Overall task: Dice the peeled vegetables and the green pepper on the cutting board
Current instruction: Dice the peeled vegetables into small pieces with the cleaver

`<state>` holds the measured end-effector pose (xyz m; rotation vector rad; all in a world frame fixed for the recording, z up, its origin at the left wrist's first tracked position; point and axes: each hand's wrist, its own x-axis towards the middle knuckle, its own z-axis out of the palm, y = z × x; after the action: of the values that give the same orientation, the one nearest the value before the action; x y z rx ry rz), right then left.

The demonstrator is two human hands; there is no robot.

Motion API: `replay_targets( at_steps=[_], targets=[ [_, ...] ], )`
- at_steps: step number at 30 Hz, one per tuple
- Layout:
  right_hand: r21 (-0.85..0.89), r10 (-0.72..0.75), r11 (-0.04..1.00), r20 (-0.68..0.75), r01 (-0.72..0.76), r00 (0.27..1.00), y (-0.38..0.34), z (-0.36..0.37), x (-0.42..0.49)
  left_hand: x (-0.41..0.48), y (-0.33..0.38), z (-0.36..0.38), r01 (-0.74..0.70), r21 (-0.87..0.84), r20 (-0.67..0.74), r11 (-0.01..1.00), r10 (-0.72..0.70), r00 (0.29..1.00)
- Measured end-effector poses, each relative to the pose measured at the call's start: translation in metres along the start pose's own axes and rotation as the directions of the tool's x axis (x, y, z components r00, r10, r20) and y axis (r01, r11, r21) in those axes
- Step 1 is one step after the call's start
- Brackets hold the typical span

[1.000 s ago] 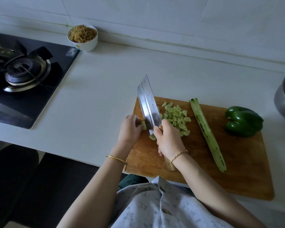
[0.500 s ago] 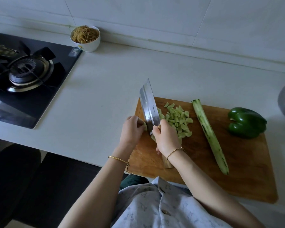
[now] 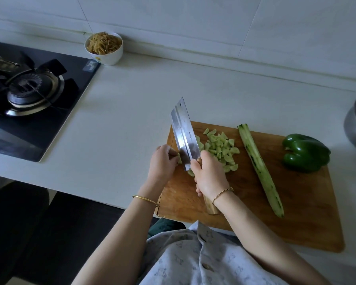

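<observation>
- Gripping the wooden-handled steel cleaver (image 3: 184, 136), the right hand (image 3: 209, 175) has its fingers clamped round the handle.
- The left hand (image 3: 163, 161) pinches the pale-green peeled stub (image 3: 179, 159) in its fingers, at the blade's 9 o'clock.
- The long streaked peeled vegetable (image 3: 259, 167) lies 5-to-11 on the brown wooden cutting board (image 3: 296, 212), at 3 o'clock, nearer the right hand.

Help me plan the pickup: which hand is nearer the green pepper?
Right. The right hand is left of the green pepper; the left hand lies farther left, beyond the cleaver.
</observation>
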<state>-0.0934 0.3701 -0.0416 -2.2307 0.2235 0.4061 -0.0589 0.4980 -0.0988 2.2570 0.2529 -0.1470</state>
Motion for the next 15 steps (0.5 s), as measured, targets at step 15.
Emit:
replay_targets(
  at_steps=[15],
  targets=[
    [-0.063, 0.009, 0.998, -0.015, -0.01, 1.0, 0.001, 0.007, 0.007, 0.0, 0.005, -0.001, -0.018, 0.087, 0.004, 0.996, 0.018, 1.0]
  ],
)
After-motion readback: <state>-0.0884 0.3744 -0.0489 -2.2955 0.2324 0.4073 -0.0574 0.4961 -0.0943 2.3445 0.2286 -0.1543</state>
